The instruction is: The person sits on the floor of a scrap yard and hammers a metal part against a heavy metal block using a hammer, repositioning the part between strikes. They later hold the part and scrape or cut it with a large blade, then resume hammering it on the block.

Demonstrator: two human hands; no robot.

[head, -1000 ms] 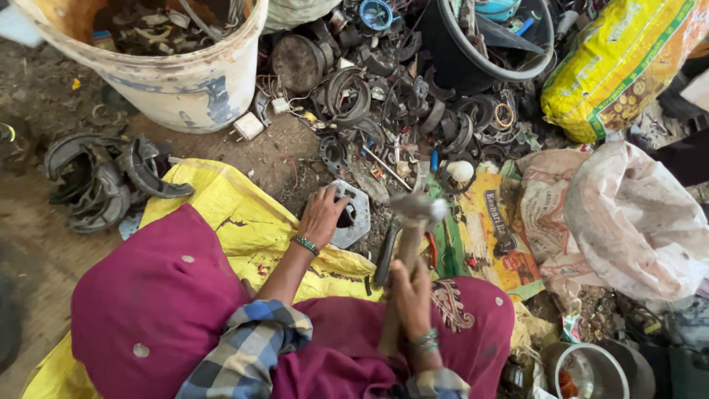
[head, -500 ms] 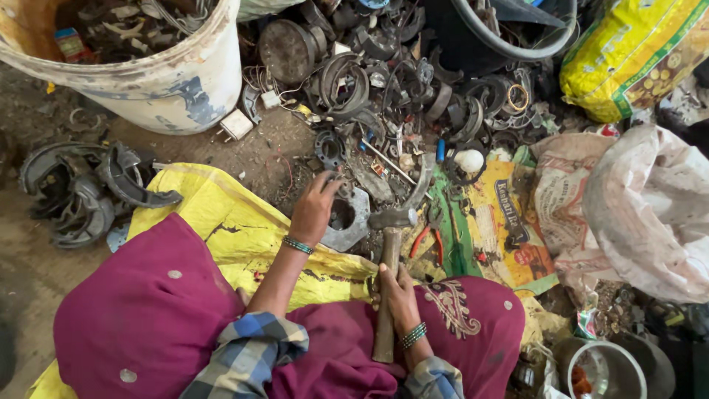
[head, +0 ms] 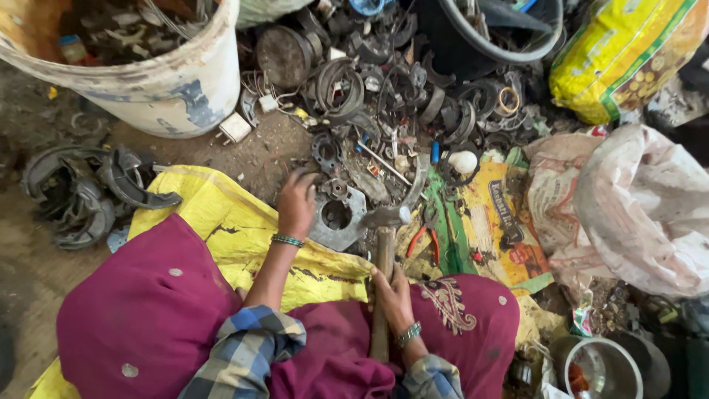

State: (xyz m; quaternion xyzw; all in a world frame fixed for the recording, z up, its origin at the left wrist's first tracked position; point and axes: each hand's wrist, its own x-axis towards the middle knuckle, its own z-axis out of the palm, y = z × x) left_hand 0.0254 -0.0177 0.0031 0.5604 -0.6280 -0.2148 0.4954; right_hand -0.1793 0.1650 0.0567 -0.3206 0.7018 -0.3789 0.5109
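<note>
From the head camera, looking straight down, the left hand (head: 298,201) lies with spread fingers on the near-left edge of a flat grey metal plate (head: 338,218) with a round hole through its middle; the fingers press down on it rather than close around it, so the hand is open and steadying. The plate sits on the ground at the far edge of a yellow sheet (head: 221,222), just in front of the person's knees, with a heap of dark scrap rings and brake parts (head: 384,96) beyond it. The right hand (head: 391,292) is clamped around the wooden handle of a hammer (head: 384,244), gripping low on the shaft, with the steel head resting at the plate's right side. The plate looks like cast or stamped metal: stiff, fairly heavy, likely to have sharp or greasy edges, so a flat palm on a rim well away from the hammer head seems the safest hold. The hammer is head-heavy, and the low grip gives swing at some cost in control. Red-handled pliers (head: 421,240) lie just right of the hammer, and a white bucket (head: 148,74) of scrap stands at upper left.
</note>
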